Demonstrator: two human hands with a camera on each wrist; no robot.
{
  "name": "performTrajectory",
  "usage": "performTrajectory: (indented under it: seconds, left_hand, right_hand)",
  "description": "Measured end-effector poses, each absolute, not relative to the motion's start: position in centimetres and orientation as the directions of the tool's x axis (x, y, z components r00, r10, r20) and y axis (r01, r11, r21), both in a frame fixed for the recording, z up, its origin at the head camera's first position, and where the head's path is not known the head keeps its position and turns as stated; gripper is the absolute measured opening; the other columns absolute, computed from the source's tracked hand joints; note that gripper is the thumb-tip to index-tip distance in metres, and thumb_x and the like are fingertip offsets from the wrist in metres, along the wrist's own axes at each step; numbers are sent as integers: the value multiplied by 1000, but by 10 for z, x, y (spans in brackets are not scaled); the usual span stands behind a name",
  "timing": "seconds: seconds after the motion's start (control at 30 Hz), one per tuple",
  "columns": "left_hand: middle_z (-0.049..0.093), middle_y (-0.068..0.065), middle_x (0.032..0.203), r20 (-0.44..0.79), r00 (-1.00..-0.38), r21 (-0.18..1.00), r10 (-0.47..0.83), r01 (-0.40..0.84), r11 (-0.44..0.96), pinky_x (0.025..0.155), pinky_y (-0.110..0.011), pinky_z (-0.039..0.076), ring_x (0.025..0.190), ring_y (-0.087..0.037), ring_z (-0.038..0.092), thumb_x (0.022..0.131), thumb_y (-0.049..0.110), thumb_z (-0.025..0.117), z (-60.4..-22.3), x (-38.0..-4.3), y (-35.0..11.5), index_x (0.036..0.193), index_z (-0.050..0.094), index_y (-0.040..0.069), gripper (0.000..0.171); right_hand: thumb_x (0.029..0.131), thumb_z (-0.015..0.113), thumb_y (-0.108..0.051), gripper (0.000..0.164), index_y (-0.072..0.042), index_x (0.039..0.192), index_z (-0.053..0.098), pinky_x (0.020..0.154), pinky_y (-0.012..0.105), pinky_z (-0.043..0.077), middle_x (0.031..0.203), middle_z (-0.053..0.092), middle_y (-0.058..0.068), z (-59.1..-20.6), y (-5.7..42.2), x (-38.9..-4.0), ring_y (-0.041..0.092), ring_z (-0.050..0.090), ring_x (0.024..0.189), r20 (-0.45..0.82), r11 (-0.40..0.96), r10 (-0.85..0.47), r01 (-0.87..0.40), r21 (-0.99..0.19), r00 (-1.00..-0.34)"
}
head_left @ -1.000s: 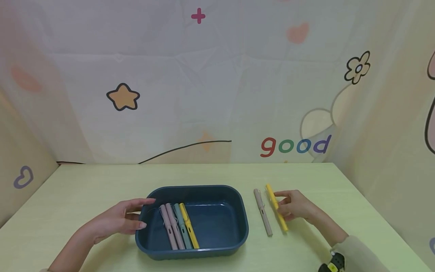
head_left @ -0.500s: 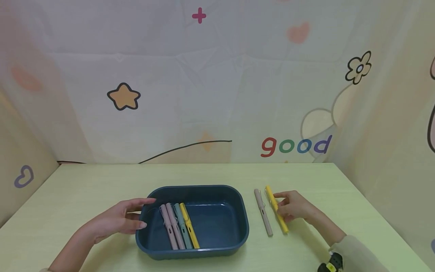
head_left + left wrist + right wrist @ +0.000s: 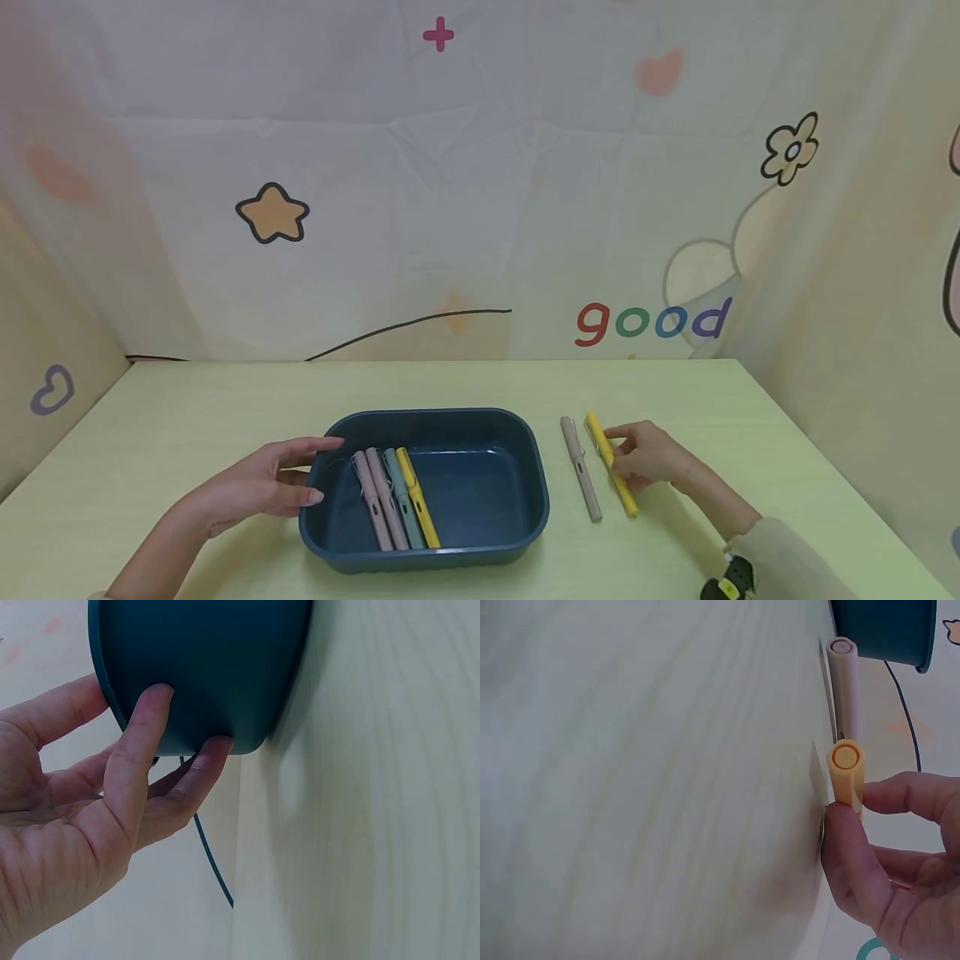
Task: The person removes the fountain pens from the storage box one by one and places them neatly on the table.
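A dark blue rectangular tray (image 3: 472, 500) stands mid-table. My left hand (image 3: 258, 479) is at its left end. In the head view the index finger reaches over the rim; in the left wrist view the thumb (image 3: 152, 705) and another fingertip touch the outer wall. Inside lie several pens side by side: two mauve pens (image 3: 382, 496), a teal pen (image 3: 403, 500) and a yellow pen (image 3: 418, 500). Right of the tray, my right hand (image 3: 651, 454) pinches another yellow pen (image 3: 596, 429) between thumb and fingers. Whether this pen touches the table, I cannot tell.
A greyish-beige pen (image 3: 581, 471) lies on the pale table (image 3: 225, 400) between the tray and the held yellow pen, close beside the latter. A printed cloth (image 3: 480, 208) hangs behind the table, with side cloths at left and right.
The yellow pen in my right hand has shifted very slightly towards me. My left hand and the tray have stayed in place.
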State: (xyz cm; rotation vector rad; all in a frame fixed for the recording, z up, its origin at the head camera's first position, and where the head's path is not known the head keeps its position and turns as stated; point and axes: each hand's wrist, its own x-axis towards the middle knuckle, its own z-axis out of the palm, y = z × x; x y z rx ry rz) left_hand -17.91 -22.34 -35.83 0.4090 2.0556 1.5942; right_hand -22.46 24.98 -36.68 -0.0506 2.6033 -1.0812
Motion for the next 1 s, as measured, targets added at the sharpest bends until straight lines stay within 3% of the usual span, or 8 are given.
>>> performTrajectory:
  seconds: [0.67,1.0]
  left_hand:
    - [25,-34,138,-205,-828,960,522,-67,271,83,-49,47,110,-30,50,83,9,64,-357,-179,-223,140,27,-1,69]
    - [25,-34,138,-206,-825,962,527,-72,263,81,-44,49,108,-29,50,83,9,64,-359,-179,-224,141,26,-1,69]
  right_hand:
    - [73,63,-1,56,12,125,45,57,33,54,79,52,8,-368,253,-223,15,53,61,-288,711,-144,104,-696,-947]
    - [72,73,-5,62,11,125,46,53,31,53,76,53,8,-369,248,-226,16,53,57,-272,784,-92,99,-613,-958]
